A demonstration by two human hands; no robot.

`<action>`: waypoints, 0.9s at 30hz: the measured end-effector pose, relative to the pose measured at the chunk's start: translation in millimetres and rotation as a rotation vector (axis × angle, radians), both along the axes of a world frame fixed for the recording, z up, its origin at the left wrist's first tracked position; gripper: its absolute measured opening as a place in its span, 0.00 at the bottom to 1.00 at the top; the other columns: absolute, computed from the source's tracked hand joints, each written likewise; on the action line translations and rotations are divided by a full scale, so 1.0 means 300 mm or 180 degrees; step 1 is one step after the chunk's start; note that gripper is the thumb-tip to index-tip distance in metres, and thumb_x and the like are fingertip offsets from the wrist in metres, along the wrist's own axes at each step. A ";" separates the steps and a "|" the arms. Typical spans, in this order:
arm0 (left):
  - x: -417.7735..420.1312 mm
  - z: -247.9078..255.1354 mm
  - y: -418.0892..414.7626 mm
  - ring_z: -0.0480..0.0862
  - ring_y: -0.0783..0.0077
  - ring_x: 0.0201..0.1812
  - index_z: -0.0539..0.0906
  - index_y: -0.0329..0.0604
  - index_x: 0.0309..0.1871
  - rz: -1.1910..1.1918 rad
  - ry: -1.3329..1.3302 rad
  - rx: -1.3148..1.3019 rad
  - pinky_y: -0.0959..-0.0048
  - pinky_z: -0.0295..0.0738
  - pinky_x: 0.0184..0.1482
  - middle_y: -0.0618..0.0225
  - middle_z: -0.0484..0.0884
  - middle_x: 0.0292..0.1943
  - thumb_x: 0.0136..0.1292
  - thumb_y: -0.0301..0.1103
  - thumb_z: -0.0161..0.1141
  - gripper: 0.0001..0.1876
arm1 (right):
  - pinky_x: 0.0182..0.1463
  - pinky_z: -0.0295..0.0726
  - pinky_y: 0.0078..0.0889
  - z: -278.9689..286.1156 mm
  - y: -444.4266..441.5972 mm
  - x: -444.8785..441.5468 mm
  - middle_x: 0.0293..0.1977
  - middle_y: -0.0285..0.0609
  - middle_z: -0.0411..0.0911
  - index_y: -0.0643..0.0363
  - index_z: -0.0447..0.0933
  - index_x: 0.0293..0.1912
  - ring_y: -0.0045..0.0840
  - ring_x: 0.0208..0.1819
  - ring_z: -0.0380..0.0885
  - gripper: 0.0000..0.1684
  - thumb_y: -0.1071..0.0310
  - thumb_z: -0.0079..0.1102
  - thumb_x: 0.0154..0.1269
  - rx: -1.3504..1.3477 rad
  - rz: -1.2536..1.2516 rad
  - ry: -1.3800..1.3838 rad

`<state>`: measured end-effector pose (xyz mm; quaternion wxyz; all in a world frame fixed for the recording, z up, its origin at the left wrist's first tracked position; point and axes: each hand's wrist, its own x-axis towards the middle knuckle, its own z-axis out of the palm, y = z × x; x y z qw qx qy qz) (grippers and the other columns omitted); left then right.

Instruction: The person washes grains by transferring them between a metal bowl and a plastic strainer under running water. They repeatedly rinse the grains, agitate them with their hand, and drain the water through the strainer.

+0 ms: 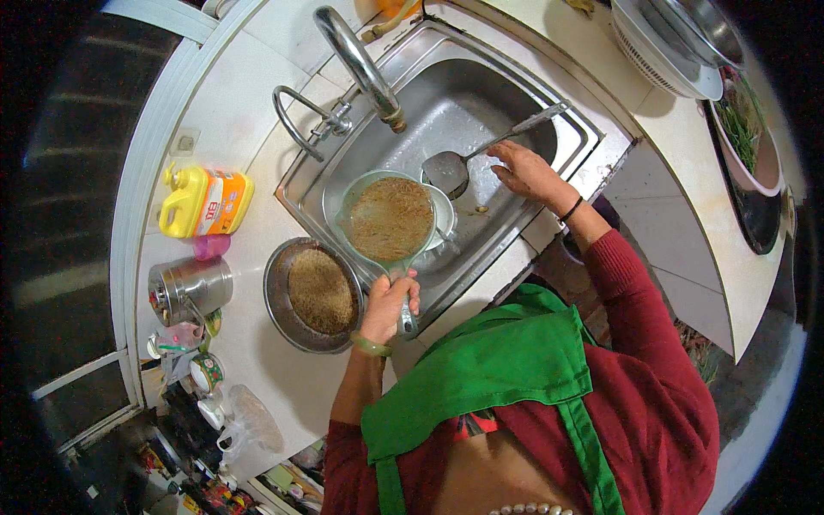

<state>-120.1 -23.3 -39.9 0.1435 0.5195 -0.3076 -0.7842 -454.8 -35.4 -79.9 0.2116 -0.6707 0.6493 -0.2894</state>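
My left hand (387,304) is closed on the handle of a translucent green plastic scoop (344,215), held over the near-left part of the steel sink (444,87). Brown grains (393,219) in cloudy water fill the scoop. My right hand (524,170) is over the sink with its fingers apart, beside the shaft of a metal spatula (447,170); nothing shows in its grip. The spatula's handle leans towards the sink's rim. Partly hidden by the scoop is a white bowl (445,219). Left of my left hand, a steel basin (273,299) holds more grains (320,290).
A chrome faucet (360,64) arches over the sink. Along the left stand a yellow detergent jug (206,201), a steel canister (193,290) and a plastic bag (251,418). At the right are a white colander (650,55) and a pink basin (769,164) with greens.
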 end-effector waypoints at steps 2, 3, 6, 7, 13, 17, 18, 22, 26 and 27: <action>-0.013 -0.007 -0.001 0.69 0.77 0.18 0.69 0.35 0.45 -0.0109 -0.0158 -0.0112 0.77 0.66 0.20 0.68 0.71 0.22 0.61 0.26 0.48 0.10 | 0.49 0.72 0.41 0.006 0.012 -0.003 0.43 0.53 0.73 0.62 0.71 0.47 0.46 0.45 0.72 0.18 0.70 0.55 0.55 -0.0115 -0.0022 0.0068; -0.018 -0.012 0.000 0.69 0.78 0.18 0.69 0.34 0.44 -0.0119 -0.0192 -0.0108 0.77 0.66 0.20 0.68 0.71 0.21 0.60 0.26 0.48 0.10 | 0.50 0.72 0.40 0.014 0.018 -0.010 0.44 0.52 0.73 0.63 0.71 0.46 0.46 0.46 0.72 0.17 0.71 0.54 0.55 -0.0197 -0.0004 0.0142; -0.032 -0.023 0.002 0.69 0.78 0.18 0.70 0.34 0.43 -0.0227 -0.0312 -0.0246 0.77 0.65 0.19 0.68 0.71 0.21 0.60 0.26 0.48 0.09 | 0.50 0.72 0.39 0.025 0.037 -0.036 0.44 0.51 0.73 0.65 0.72 0.44 0.45 0.46 0.72 0.16 0.75 0.55 0.53 -0.0411 0.0075 0.0368; -0.037 -0.023 0.001 0.69 0.78 0.18 0.70 0.33 0.42 -0.0316 -0.0362 -0.0391 0.77 0.65 0.19 0.68 0.71 0.20 0.60 0.26 0.47 0.09 | 0.49 0.72 0.39 0.023 0.044 -0.050 0.44 0.51 0.73 0.65 0.72 0.43 0.44 0.45 0.72 0.16 0.75 0.55 0.51 -0.0461 0.0119 0.0447; -0.056 -0.038 -0.011 0.69 0.78 0.15 0.70 0.33 0.38 -0.0590 -0.1012 -0.0999 0.77 0.64 0.16 0.67 0.72 0.19 0.59 0.26 0.46 0.06 | 0.43 0.70 0.35 0.041 0.110 -0.085 0.33 0.42 0.73 0.60 0.74 0.34 0.35 0.38 0.71 0.09 0.73 0.55 0.49 -0.0724 -0.0177 0.1249; -0.028 -0.095 -0.024 0.74 0.71 0.16 0.71 0.33 0.34 -0.0924 -0.1465 -0.1503 0.70 0.68 0.18 0.61 0.74 0.20 0.59 0.27 0.48 0.06 | 0.48 0.68 0.36 0.055 0.187 -0.121 0.39 0.40 0.73 0.60 0.73 0.38 0.35 0.43 0.70 0.13 0.71 0.56 0.49 -0.0899 -0.0621 0.1413; -0.018 -0.108 -0.026 0.76 0.65 0.18 0.71 0.32 0.34 -0.1049 -0.1669 -0.1703 0.67 0.70 0.20 0.57 0.76 0.21 0.59 0.27 0.49 0.06 | 0.49 0.68 0.36 0.053 0.210 -0.132 0.41 0.40 0.73 0.60 0.73 0.39 0.35 0.44 0.70 0.14 0.71 0.56 0.49 -0.0967 -0.0739 0.1459; 0.002 -0.129 -0.045 0.78 0.42 0.28 0.71 0.28 0.34 -0.1660 -0.2549 -0.3114 0.53 0.72 0.31 0.42 0.77 0.25 0.58 0.30 0.50 0.10 | 0.53 0.65 0.39 0.002 0.296 -0.166 0.44 0.39 0.72 0.59 0.72 0.42 0.33 0.47 0.69 0.17 0.68 0.58 0.50 -0.0686 -0.1172 0.1841; -0.039 -0.054 -0.056 0.76 0.36 0.32 0.72 0.30 0.33 -0.1657 -0.2827 -0.3195 0.48 0.70 0.35 0.39 0.76 0.26 0.57 0.32 0.51 0.11 | 0.49 0.68 0.39 -0.104 0.353 -0.255 0.41 0.42 0.74 0.57 0.73 0.38 0.36 0.45 0.70 0.14 0.71 0.61 0.48 -0.1059 -0.1622 0.1623; -0.041 -0.043 -0.059 0.76 0.37 0.32 0.71 0.30 0.34 -0.1674 -0.2881 -0.3231 0.48 0.70 0.34 0.39 0.77 0.26 0.57 0.32 0.51 0.11 | 0.48 0.68 0.39 -0.138 0.379 -0.292 0.41 0.43 0.74 0.57 0.72 0.37 0.37 0.45 0.70 0.14 0.72 0.61 0.47 -0.1252 -0.1792 0.1583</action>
